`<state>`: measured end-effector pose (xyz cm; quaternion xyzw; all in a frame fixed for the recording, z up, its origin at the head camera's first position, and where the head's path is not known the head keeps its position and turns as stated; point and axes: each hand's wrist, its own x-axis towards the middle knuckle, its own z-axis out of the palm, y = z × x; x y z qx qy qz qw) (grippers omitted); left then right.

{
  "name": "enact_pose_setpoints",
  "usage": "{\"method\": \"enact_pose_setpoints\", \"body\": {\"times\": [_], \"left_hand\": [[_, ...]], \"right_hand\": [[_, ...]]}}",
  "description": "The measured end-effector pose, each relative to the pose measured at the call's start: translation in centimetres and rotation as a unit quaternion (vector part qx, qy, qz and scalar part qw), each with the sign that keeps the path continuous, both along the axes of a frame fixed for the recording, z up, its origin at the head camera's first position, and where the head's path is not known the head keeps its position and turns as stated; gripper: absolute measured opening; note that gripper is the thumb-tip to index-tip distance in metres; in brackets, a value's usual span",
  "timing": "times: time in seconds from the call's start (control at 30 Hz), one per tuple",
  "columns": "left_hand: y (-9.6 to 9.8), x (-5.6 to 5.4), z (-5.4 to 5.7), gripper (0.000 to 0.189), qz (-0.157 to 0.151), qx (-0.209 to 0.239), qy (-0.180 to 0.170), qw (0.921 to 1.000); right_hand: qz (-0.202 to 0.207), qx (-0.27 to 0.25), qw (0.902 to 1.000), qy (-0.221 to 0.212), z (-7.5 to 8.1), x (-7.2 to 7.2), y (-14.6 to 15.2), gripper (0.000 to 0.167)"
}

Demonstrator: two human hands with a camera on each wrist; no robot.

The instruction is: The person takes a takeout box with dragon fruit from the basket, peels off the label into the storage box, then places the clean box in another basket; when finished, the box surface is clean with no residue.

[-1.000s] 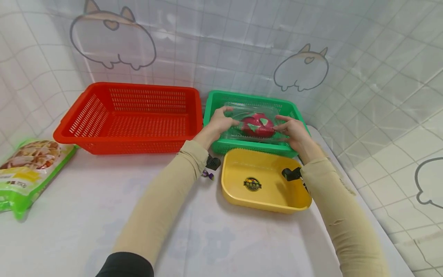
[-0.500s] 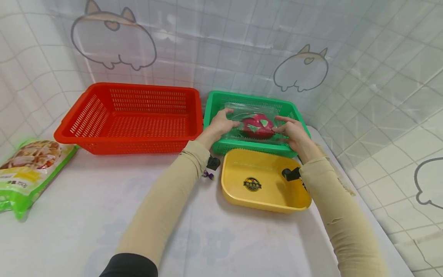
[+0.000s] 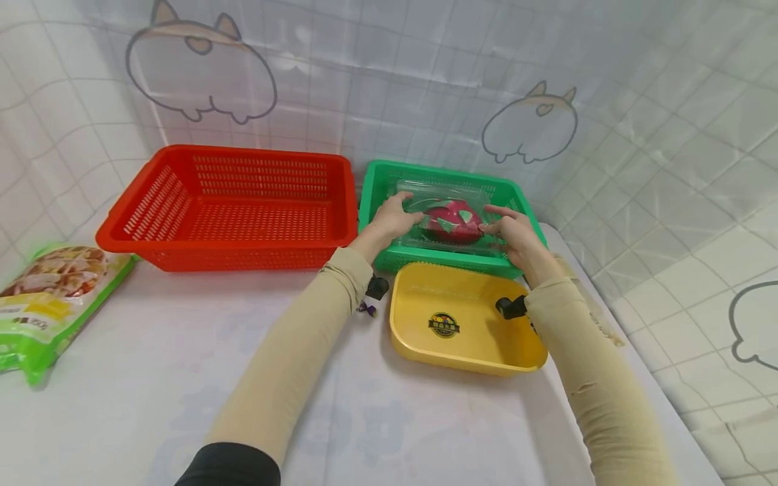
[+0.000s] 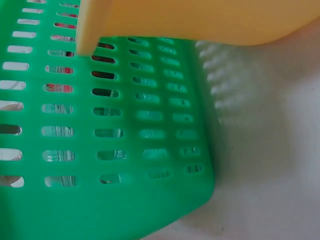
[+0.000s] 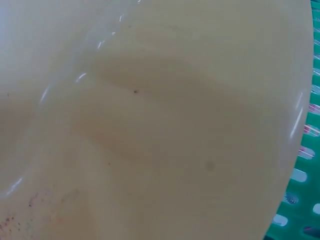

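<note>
A clear plastic box [image 3: 415,236] sits in the green basket [image 3: 446,256]. Inside the box is a red fruit with green patches [image 3: 452,223], which looks like a dragon fruit. My left hand [image 3: 392,219] holds the box at its left side, thumb pointing in over it. At the opposite side, my right hand [image 3: 513,233] grips the box's right edge, its thumb and forefinger near the fruit. Some fingers of both hands are hidden. Neither wrist view shows a hand; the left one shows the green basket's slotted wall [image 4: 82,145].
A yellow tray [image 3: 456,337] stands in front of the green basket, under the right wrist. To the left is a red basket [image 3: 225,260]. A green food bag [image 3: 55,297] lies at far left. A small purple-wrapped candy [image 3: 368,309] lies beside the tray.
Both hands stay at the box's sides, and the box and fruit hold their place. Only a very slight shift of the arms and of the view shows.
</note>
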<state>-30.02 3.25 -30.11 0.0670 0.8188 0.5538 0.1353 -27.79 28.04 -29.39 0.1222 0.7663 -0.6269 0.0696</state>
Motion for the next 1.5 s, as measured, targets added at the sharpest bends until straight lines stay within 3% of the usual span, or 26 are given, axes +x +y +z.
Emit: {"method": "enact_pose_setpoints", "body": {"times": [0.4, 0.87, 1.1, 1.5], "left_hand": [[0.22, 0.37, -0.10, 0.056, 0.027, -0.027, 0.042, 0.9984], [0.63, 0.17, -0.07, 0.053, 0.025, -0.043, 0.038, 0.9981], [0.84, -0.21, -0.40, 0.053, 0.028, -0.057, 0.037, 0.9973], [0.63, 0.13, -0.35, 0.052, 0.035, -0.057, 0.054, 0.9963]], "right_hand": [[-0.013, 0.017, 0.9995, 0.022, -0.29, -0.01, -0.31, 0.054], [-0.011, 0.009, 0.9996, 0.026, -0.07, 0.20, -0.18, 0.055], [-0.014, 0.021, 0.9993, 0.026, -0.09, 0.39, -0.18, 0.055], [-0.018, 0.046, 0.9978, 0.044, -0.15, 0.53, -0.41, 0.052]]}}
